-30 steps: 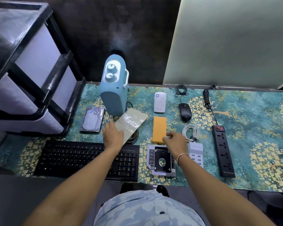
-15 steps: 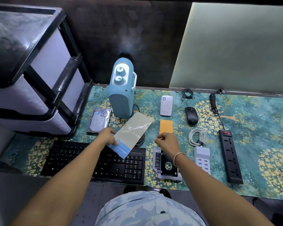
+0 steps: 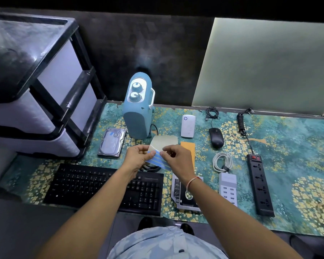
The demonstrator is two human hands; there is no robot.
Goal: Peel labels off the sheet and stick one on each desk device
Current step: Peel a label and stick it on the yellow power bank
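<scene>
- No brand or writing is readable.
- Left hand [image 3: 137, 157] and right hand [image 3: 178, 157] both pinch the label sheet [image 3: 162, 146], held above the tabletop [image 3: 288, 139] centre.
- Teal floral mat; blue heater [image 3: 137, 116] at 12 o'clock of the sheet.

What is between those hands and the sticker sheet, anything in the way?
Nothing visible. The left hand already holds the label sheet at its near edge, and the right hand pinches it beside the blue labels, above the keyboard.
</scene>
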